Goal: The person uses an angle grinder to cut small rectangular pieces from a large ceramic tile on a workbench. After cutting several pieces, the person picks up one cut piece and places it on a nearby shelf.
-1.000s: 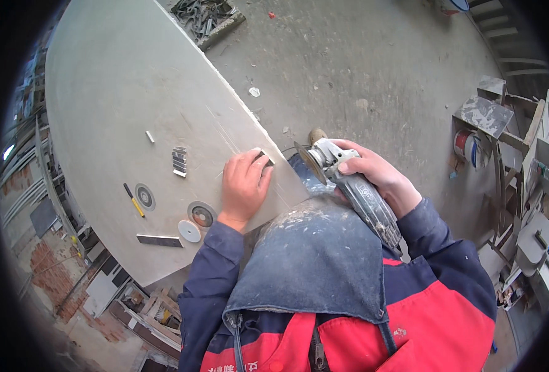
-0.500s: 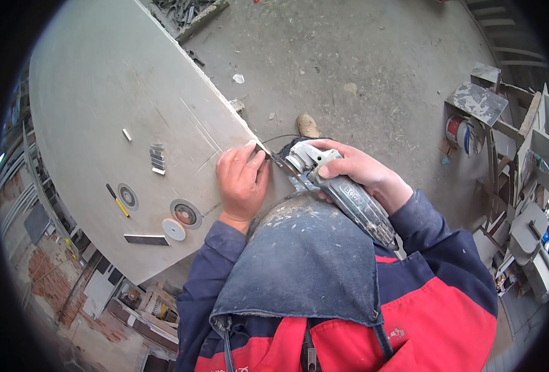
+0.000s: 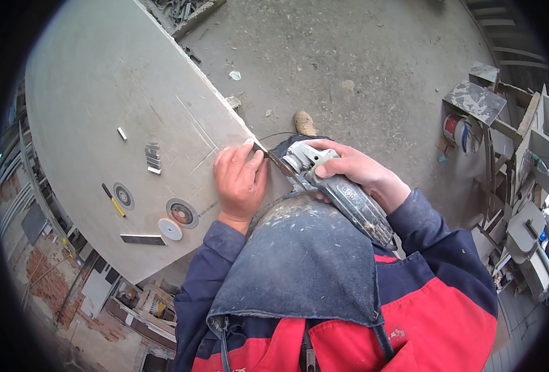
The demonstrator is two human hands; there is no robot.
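Observation:
My right hand (image 3: 364, 173) is wrapped around a grey, dusty angle grinder (image 3: 353, 199), its thumb on top near the head. The grinder's thin disc (image 3: 287, 170) shows edge-on, beside the slab's edge. At that edge my left hand (image 3: 242, 183) rests on the slab, fingers pressed together on a small dark strip (image 3: 259, 147). The fingertips hide part of the strip, and its end meets or nearly meets the disc; I cannot tell which. The large grey slab (image 3: 101, 93) lies under my left hand.
On the slab lie several small cut strips (image 3: 153, 158), a single small piece (image 3: 122, 133), a yellow-and-black pen-like tool (image 3: 114, 200), a grey disc (image 3: 123, 196), a larger disc (image 3: 182, 213), a white disc (image 3: 170, 229) and a dark bar (image 3: 143, 239). A bucket (image 3: 460, 132) stands at right.
The whole view has shifted slightly, so the slab and its tools appear a little further left. Both hands keep their holds, with the grinder at the strip.

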